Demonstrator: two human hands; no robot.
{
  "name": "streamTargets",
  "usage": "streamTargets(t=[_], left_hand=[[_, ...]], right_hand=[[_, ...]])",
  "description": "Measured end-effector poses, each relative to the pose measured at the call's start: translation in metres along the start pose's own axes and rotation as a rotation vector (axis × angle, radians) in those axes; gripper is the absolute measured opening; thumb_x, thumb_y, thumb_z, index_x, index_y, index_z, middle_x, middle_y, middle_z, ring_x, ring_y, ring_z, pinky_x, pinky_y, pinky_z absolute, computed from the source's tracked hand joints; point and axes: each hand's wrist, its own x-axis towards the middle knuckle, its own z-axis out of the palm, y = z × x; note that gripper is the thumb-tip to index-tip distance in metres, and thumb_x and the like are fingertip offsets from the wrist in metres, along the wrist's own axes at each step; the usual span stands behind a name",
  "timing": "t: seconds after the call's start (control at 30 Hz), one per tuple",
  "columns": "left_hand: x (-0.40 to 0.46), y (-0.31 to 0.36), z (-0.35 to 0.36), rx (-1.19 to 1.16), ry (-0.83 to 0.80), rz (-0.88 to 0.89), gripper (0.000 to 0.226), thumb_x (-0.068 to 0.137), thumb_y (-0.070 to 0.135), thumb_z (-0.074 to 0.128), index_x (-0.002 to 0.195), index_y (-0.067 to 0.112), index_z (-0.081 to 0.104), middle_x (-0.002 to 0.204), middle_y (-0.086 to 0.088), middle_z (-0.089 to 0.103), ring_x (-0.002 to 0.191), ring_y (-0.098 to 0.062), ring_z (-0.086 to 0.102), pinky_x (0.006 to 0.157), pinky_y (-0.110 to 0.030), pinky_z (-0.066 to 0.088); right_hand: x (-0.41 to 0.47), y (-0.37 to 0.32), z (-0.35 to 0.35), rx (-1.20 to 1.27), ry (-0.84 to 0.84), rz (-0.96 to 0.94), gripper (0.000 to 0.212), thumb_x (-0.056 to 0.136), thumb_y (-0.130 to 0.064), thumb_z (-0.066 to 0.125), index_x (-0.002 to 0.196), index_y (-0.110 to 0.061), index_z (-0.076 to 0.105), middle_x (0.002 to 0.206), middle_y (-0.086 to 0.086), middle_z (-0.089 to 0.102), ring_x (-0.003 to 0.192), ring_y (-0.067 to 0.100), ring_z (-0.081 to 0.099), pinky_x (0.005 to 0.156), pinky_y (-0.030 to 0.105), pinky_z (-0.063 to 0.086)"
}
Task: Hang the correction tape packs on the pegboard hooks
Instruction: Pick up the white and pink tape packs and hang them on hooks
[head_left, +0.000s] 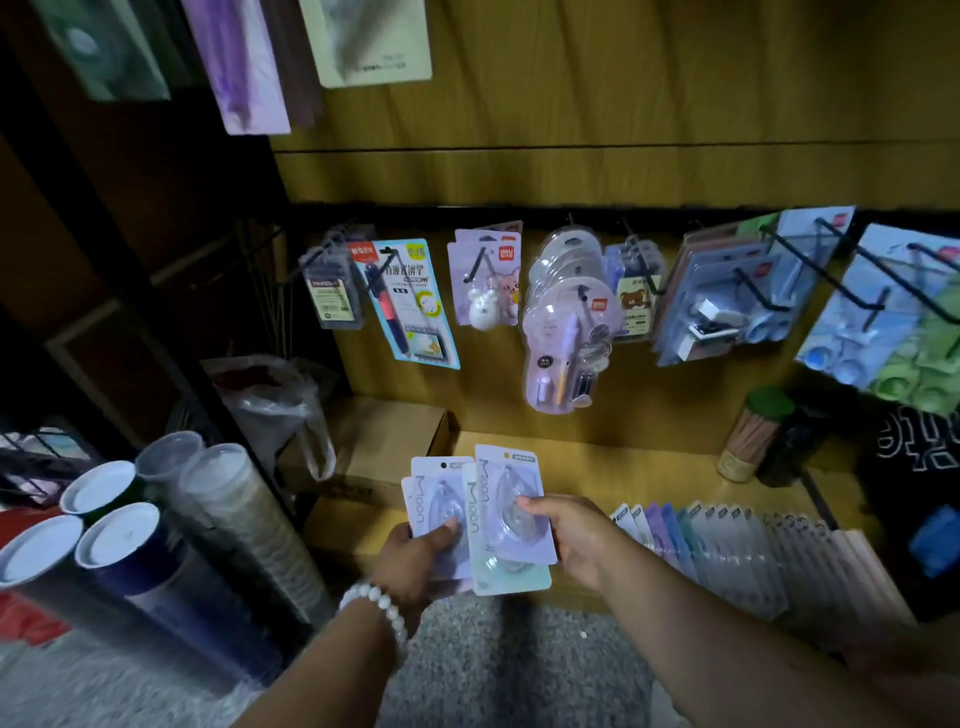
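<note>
The left hand is gripping a fan of correction tape packs near the shelf's front; the right hand is pinching the top pack. None is hanging yet, so the hooks on the far board are awaiting all of them.

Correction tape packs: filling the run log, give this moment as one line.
stage: packs in hand, none being hung | left hand: holds lilac packs | right hand: holds purple pack | hooks: stocked
</note>
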Motion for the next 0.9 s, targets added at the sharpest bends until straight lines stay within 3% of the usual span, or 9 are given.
streamTargets(t=[0.07,0.17,0.27,0.37,0.47,0.6,0.73,0.83,0.9], left_hand=[[-0.010,0.004,0.001,-0.050,-0.025,0.019,0.041,0.087,0.024,0.070,0.120,0.002,0.062,0.106,-0.020,0.072,0.075,-0.034,0.066,0.049,-0.028,0.050],[-0.023,0.011,0.003,-0.119,-0.058,0.046,0.036,0.090,0.028,0.065,0.119,0.007,0.063,0.110,-0.019,0.073,0.091,-0.038,0.069,0.071,-0.039,0.051],[-0.033,0.017,0.002,-0.155,-0.099,0.068,0.047,0.086,0.033,0.063,0.124,0.005,0.061,0.116,-0.020,0.070,0.106,-0.042,0.066,0.088,-0.052,0.054],[-0.043,0.024,0.005,-0.153,-0.100,0.111,0.051,0.088,0.041,0.057,0.127,0.008,0.061,0.119,-0.019,0.069,0.112,-0.044,0.063,0.089,-0.049,0.052],[-0.048,0.028,0.007,-0.172,-0.136,0.137,0.058,0.087,0.051,0.054,0.130,0.013,0.059,0.124,-0.020,0.067,0.113,-0.047,0.062,0.101,-0.066,0.041],[-0.054,0.035,0.009,-0.214,-0.175,0.109,0.051,0.101,0.047,0.032,0.126,0.012,0.060,0.114,-0.020,0.071,0.101,-0.047,0.067,0.088,-0.068,0.049],[-0.062,0.039,0.014,-0.320,-0.241,0.070,0.056,0.103,0.041,0.027,0.127,-0.004,0.050,0.096,-0.025,0.067,0.061,-0.037,0.066,0.050,-0.042,0.055],[-0.071,0.042,0.016,-0.278,-0.172,0.116,0.049,0.104,0.041,0.026,0.117,0.012,0.064,0.106,-0.020,0.074,0.083,-0.042,0.072,0.070,-0.060,0.058],[-0.077,0.048,0.017,-0.282,-0.173,0.129,0.051,0.102,0.048,0.025,0.116,0.019,0.065,0.107,-0.016,0.075,0.091,-0.041,0.072,0.079,-0.063,0.055]], right_hand=[[-0.010,-0.005,0.010,0.042,-0.051,-0.020,0.022,0.091,-0.008,0.057,0.109,0.000,0.067,0.103,0.017,0.071,0.084,0.027,0.068,0.082,0.041,0.055],[-0.024,-0.012,0.025,0.106,-0.106,-0.056,0.023,0.094,-0.010,0.053,0.112,-0.003,0.066,0.111,0.018,0.069,0.092,0.029,0.066,0.081,0.040,0.054],[-0.034,-0.019,0.037,0.136,-0.105,-0.097,0.028,0.093,-0.008,0.054,0.117,0.003,0.063,0.112,0.023,0.068,0.091,0.032,0.065,0.075,0.038,0.055],[-0.039,-0.022,0.048,0.154,-0.065,-0.144,0.032,0.090,-0.007,0.057,0.120,0.004,0.061,0.118,0.027,0.065,0.097,0.038,0.063,0.079,0.043,0.054],[-0.043,-0.024,0.055,0.210,-0.019,-0.176,0.032,0.091,-0.008,0.058,0.121,0.000,0.061,0.119,0.025,0.065,0.094,0.035,0.064,0.067,0.037,0.055],[-0.048,-0.029,0.062,0.251,0.046,-0.216,0.027,0.091,-0.007,0.058,0.118,-0.003,0.062,0.116,0.022,0.067,0.092,0.034,0.065,0.064,0.035,0.054],[-0.056,-0.034,0.073,0.246,0.082,-0.217,0.019,0.091,-0.009,0.060,0.109,-0.011,0.062,0.108,0.016,0.068,0.090,0.032,0.064,0.067,0.036,0.054],[-0.060,-0.037,0.079,0.239,0.088,-0.210,0.022,0.091,-0.011,0.062,0.112,-0.012,0.062,0.110,0.016,0.068,0.091,0.032,0.065,0.072,0.038,0.055],[-0.063,-0.039,0.081,0.250,0.070,-0.217,0.025,0.091,-0.010,0.061,0.115,-0.009,0.062,0.111,0.017,0.068,0.091,0.032,0.065,0.075,0.040,0.054]])
